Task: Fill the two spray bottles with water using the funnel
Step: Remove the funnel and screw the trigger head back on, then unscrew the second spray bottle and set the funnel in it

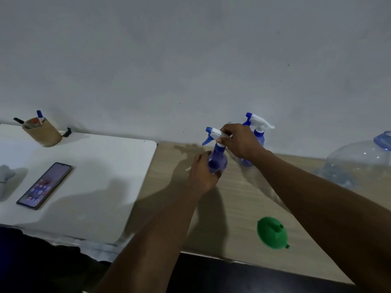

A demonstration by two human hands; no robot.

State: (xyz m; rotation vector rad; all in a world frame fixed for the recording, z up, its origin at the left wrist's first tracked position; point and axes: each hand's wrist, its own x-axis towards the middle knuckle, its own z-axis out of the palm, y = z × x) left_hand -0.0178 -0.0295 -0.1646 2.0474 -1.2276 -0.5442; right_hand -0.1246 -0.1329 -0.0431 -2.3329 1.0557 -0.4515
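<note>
A blue spray bottle [218,160] with a white and blue trigger head stands on the wooden table [232,208]. My left hand [202,176] wraps around its round body. My right hand [239,140] grips its trigger head and neck from the right. A second blue spray bottle [259,132] with its head on stands just behind, near the wall, partly hidden by my right hand. A green funnel [271,232] lies on its side near the table's front edge. A large clear water jug [357,161] sits at the far right.
A white table [95,176] adjoins on the left, carrying a phone [44,186] with its screen lit, a tan pen holder [42,132] with markers, and a grey cloth [5,180] at the left edge. A grey wall [190,60] runs behind both tables.
</note>
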